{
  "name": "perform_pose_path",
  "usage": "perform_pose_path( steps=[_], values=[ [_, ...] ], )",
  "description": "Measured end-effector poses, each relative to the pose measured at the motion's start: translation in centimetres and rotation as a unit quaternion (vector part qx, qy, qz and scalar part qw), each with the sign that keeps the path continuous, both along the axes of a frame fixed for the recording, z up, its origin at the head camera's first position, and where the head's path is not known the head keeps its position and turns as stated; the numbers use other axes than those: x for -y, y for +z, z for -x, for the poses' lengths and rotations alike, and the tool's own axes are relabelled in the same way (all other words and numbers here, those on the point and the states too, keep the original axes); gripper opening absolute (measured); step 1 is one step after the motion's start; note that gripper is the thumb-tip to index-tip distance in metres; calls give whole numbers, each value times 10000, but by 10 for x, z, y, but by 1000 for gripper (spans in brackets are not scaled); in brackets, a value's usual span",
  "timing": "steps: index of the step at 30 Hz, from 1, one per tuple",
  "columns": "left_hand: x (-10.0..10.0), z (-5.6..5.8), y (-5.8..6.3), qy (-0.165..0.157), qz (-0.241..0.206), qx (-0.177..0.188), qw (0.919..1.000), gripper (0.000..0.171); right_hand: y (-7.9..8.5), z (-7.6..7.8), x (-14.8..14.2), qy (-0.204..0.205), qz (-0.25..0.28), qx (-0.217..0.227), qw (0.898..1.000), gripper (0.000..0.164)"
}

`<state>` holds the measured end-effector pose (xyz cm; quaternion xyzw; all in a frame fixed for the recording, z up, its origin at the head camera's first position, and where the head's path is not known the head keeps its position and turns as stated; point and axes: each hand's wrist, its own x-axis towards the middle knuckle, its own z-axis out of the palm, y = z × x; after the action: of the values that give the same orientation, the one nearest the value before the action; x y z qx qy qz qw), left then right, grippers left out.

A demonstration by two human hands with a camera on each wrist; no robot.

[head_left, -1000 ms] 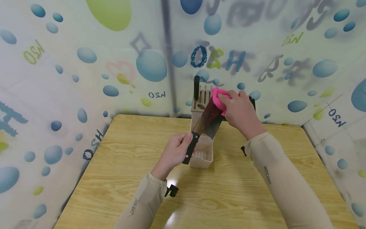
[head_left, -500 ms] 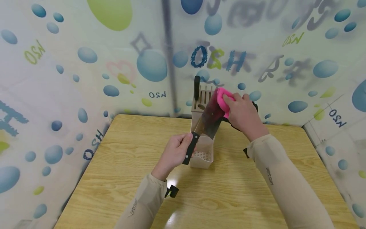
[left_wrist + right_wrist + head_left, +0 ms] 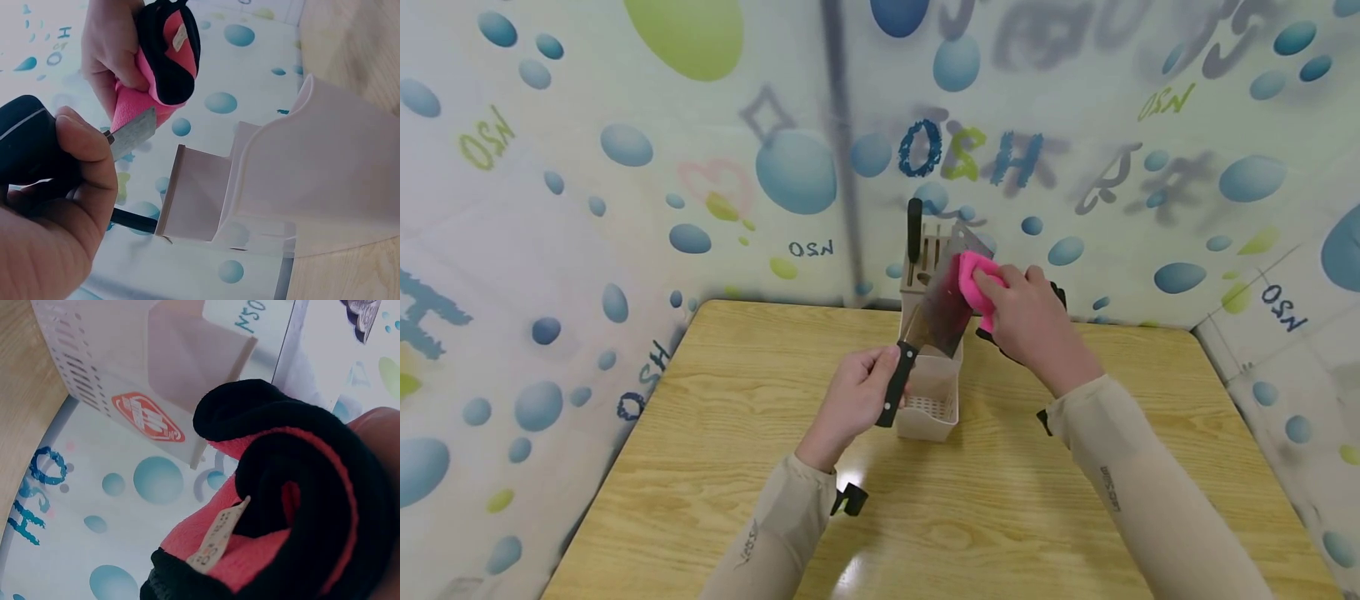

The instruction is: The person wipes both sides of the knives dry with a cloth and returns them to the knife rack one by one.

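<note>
My left hand (image 3: 859, 392) grips the black riveted handle of a cleaver (image 3: 942, 302), whose broad steel blade slants up and to the right. A pink cloth (image 3: 976, 287) with black edging is bunched in my right hand (image 3: 1033, 321), which pinches it against the blade's right side. In the right wrist view the folded cloth (image 3: 250, 525) shows a small white tag. Behind the blade stands a beige knife holder (image 3: 928, 425), with slots on top and a low perforated tray in front. The left wrist view shows only a short part of the blade (image 3: 134, 133).
A black-handled knife (image 3: 914, 229) stands upright in the holder's left slot. The holder sits on a wood-grain table (image 3: 760, 400), near its back edge. Patterned walls (image 3: 797, 175) rise close behind the table and at both sides.
The cloth has slid a little down along the blade, uncovering its upper end. The blade has tilted slightly, and the left hand stays at nearly the same spot.
</note>
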<state>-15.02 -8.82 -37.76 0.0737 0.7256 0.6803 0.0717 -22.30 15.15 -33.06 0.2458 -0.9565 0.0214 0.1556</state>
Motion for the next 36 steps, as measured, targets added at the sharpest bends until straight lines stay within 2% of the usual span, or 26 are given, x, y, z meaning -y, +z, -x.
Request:
perform_pose_path(
  steps=[11,15,23,30,36],
  values=[
    [2,1,0,213,-23,-8,9998,41,-10,-19,11,381,227,-269,9987,62],
    [3,2,-1,250,-49,-16,9997,41,-13,-25,17,514,260,-356,9977,56],
    [6,4,-3,254,-228,-2,9994,42,-12,-41,28,529,222,-109,9983,56],
    [6,4,-1,353,-348,-37,9988,44,-16,-51,31,857,343,-400,9949,55],
    [7,4,-1,362,-357,-39,9987,43,-20,-53,30,1022,236,-567,9929,53]
  ],
)
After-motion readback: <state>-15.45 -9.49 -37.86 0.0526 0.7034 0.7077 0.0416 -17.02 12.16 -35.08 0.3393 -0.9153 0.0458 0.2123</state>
